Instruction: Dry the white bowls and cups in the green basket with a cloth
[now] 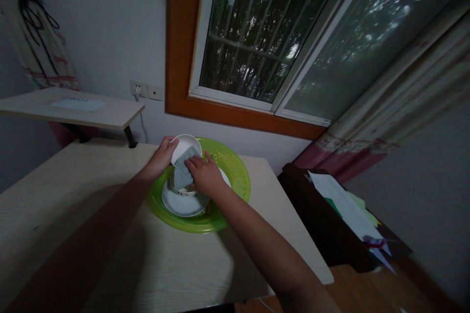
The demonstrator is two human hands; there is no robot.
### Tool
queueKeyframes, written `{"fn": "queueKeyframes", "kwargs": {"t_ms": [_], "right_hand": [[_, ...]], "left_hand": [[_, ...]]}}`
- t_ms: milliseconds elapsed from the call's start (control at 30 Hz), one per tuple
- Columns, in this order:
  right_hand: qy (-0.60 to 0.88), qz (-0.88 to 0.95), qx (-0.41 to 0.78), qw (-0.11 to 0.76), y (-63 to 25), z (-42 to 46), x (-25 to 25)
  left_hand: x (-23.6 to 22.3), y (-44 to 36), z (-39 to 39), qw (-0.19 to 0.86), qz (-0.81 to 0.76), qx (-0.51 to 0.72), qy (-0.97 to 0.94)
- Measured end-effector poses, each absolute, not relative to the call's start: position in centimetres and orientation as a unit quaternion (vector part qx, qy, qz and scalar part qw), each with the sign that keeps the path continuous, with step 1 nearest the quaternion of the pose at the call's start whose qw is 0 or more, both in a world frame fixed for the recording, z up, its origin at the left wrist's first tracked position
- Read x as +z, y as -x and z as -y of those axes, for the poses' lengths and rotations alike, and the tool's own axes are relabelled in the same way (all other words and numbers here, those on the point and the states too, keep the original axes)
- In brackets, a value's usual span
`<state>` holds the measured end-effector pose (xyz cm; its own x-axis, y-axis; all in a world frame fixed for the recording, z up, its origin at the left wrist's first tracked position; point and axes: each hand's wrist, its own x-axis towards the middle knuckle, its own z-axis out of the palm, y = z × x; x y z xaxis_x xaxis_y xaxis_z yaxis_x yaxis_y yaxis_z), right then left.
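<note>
My left hand (164,155) grips the rim of a small white bowl (186,143), which is tilted with its inside towards me. In my right hand (207,173) is a grey-blue cloth (183,168), pressed against the bowl's inside and hanging down in front of it. Both hands are over a green plastic basket (240,176). Inside the basket lies a white plate (183,205), with another bowl, patterned on its side, on top and partly hidden by the cloth. More white dishware shows behind my right hand.
The basket stands on a pale wooden table (176,264). A raised shelf (121,117) with a paper label is at the back left, near a wall socket (138,89). Behind is a barred window (257,29). Papers (345,205) lie on a dark cabinet at right.
</note>
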<state>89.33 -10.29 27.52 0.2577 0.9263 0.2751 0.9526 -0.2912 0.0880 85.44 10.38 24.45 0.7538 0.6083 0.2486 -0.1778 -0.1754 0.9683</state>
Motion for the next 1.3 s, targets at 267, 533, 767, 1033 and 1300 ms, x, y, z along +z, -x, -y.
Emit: {"fn": "queueKeyframes", "kwargs": {"t_ms": [267,533,767,1033,1300], "right_hand": [[0.749,0.646,-0.078,0.124,-90.2,10.4,26.4],[0.728,0.662,-0.053,0.171,-89.9,10.6,26.8],[0.716,0.672,-0.008,0.19,-89.7,10.5,27.3],[0.708,0.677,0.012,0.201,-89.7,10.7,27.7],[0.714,0.667,0.029,0.209,-89.7,11.1,28.3]], "left_hand": [[24.8,-85.1,-10.4,0.63,-0.174,0.32,-0.685],[25.2,-84.9,-10.2,0.641,-0.195,0.321,-0.67],[25.7,-84.6,-10.0,0.625,-0.207,0.318,-0.683],[25.9,-84.4,-9.8,0.626,-0.203,0.307,-0.687],[25.6,-84.6,-9.9,0.631,-0.187,0.309,-0.686]]}}
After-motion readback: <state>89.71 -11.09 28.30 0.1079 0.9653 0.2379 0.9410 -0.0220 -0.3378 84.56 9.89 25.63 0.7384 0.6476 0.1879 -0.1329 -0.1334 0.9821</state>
